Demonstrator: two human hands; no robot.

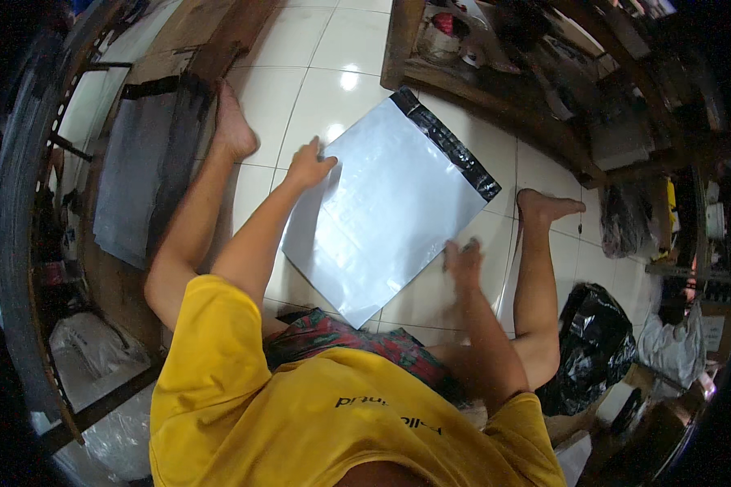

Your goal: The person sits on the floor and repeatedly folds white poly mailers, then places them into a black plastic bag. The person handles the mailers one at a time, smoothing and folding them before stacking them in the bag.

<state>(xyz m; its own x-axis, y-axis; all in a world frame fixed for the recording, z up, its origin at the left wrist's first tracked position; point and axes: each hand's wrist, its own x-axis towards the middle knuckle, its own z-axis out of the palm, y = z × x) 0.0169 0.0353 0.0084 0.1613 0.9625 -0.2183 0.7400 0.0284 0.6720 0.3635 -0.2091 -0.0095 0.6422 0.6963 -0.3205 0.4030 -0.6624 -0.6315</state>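
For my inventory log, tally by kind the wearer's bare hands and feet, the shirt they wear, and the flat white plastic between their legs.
Hands: 2 (left hand, right hand)
Bare feet: 2 (left foot, right foot)
Yellow shirt: 1
Flat white plastic sheet with a black strip: 1
Total: 6

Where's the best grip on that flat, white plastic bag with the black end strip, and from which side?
Probably the two long side edges of the flat, white plastic bag: left hand from the left, right hand from the right. It lies thin and flat on the pale tiled floor, so its rims seem easiest to pinch.
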